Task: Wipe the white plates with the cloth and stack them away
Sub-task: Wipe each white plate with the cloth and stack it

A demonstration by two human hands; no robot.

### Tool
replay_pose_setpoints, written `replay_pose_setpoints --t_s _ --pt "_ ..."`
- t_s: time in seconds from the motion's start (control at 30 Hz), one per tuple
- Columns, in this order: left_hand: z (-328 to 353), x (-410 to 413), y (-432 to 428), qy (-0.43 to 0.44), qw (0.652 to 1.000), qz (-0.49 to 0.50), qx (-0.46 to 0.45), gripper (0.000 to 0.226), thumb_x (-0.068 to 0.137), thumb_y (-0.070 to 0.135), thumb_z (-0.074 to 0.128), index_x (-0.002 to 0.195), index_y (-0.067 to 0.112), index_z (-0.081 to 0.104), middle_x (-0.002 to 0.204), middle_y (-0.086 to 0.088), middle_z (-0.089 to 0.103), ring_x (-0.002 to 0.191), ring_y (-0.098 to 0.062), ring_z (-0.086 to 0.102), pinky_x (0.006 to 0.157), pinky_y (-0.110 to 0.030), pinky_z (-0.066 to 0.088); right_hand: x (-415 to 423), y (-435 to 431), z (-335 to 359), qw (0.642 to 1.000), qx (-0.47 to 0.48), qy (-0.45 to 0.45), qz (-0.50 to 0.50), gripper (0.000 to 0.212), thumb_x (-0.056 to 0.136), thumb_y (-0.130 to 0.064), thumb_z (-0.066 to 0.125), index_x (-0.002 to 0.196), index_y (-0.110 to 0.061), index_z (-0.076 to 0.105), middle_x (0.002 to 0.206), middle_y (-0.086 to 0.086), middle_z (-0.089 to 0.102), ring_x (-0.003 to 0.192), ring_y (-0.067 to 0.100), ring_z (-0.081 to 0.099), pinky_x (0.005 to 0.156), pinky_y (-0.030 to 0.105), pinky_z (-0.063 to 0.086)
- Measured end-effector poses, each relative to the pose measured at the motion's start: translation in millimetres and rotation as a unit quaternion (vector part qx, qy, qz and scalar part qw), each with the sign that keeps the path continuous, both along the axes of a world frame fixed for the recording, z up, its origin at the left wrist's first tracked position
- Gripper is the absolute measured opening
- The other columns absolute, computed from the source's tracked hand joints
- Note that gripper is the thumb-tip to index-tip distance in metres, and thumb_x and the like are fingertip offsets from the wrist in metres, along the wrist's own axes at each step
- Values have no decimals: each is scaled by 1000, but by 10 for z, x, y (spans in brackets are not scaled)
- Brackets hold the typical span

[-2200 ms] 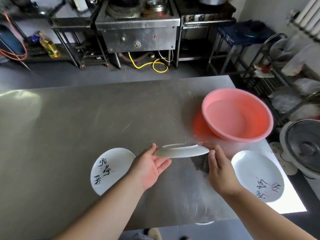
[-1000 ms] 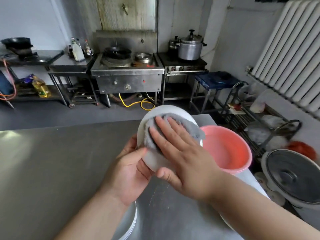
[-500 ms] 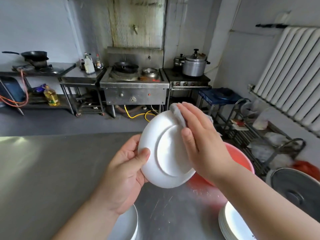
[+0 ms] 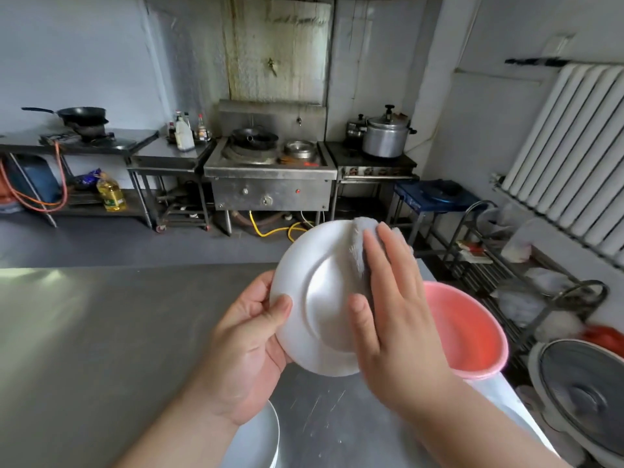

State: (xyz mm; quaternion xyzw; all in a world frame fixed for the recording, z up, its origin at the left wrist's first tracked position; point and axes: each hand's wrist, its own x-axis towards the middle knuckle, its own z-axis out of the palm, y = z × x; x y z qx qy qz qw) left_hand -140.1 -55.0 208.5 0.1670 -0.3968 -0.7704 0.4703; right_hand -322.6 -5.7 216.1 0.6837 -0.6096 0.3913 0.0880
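I hold a white plate (image 4: 320, 298) upright above the steel table (image 4: 101, 332), its underside with the foot ring facing me. My left hand (image 4: 250, 342) grips its left rim, thumb on the back. My right hand (image 4: 395, 309) presses a grey cloth (image 4: 361, 244) flat against the plate's upper right part, fingers straight. A stack of white plates (image 4: 260, 440) lies on the table below my left wrist, partly hidden by my arm.
A pink basin (image 4: 472, 332) stands on the table right of the plate. Off the table's right edge are a large lidded pot (image 4: 587, 396) and a wire rack (image 4: 526, 275). A stove (image 4: 270, 173) and steel benches line the far wall.
The plate went from level over the table to upright in front of me. My right hand and the cloth slid from the plate's top rim down onto its right side.
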Motion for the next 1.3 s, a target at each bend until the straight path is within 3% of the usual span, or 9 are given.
replay_pose_setpoints --t_s 0.2,0.37,0.5,0.63,0.8,0.93,1.07,1.17,1.3 --pt "-90 49 3 17 999 -16 36 39 91 15 58 128 12 69 133 -24 67 109 -33 72 79 -47 62 -110 -73 196 996 21 68 51 70 107 -56 31 159 -10 40 168 6 32 159 25 22 128 47 22" --pt "-4 78 -96 52 998 23 24 43 99 10 50 141 11 59 135 -15 69 116 -28 71 79 -44 63 -196 -68 199 995 30 -78 54 63 109 -44 31 163 -11 28 170 0 25 159 13 19 127 45 24" --pt "-2 89 -97 36 998 32 27 43 98 12 52 140 12 60 138 -20 66 113 -31 72 77 -44 63 92 236 -266 1000 13 -9 18 78 107 -58 24 164 -5 19 175 12 3 161 36 -1 127 61 16" --pt "-35 84 -60 10 1000 4 28 45 90 13 60 134 7 64 134 -25 67 111 -33 71 82 -44 63 -148 30 217 994 42 70 69 76 106 -63 23 161 -13 35 171 6 25 161 28 15 128 51 20" --pt "-19 59 -87 47 998 21 34 37 95 10 53 127 14 71 133 -17 70 116 -29 72 84 -42 63 -201 -37 231 995 26 -70 65 60 109 -47 34 162 -19 35 171 -7 25 158 8 19 128 41 24" --pt "-42 9 -92 70 996 33 43 44 96 9 55 139 9 58 141 -20 64 122 -32 68 91 -47 61 172 223 -360 990 -45 -132 13 70 106 -47 41 164 -10 24 174 7 10 161 26 15 125 53 24" --pt "23 87 -90 28 1000 6 13 60 77 16 76 136 9 67 138 -24 65 128 -39 64 96 -47 59 -71 81 -13 988 -86 -113 58 61 106 -41 45 156 -6 43 166 6 35 153 25 34 122 50 33" --pt "151 193 -157 -21 1000 -2 10 57 76 29 82 130 12 73 135 -22 68 123 -37 68 88 -42 61 -285 -91 408 985 1 -84 149 65 107 -57 38 152 -12 52 160 -4 45 150 14 39 120 47 38" --pt "174 211 -195 1 1000 5 -4 55 86 21 67 140 13 65 143 -20 63 132 -37 62 101 -50 56 -233 -56 380 986 55 -63 144 80 103 -68 28 162 -14 34 172 -5 25 160 13 18 128 48 25"
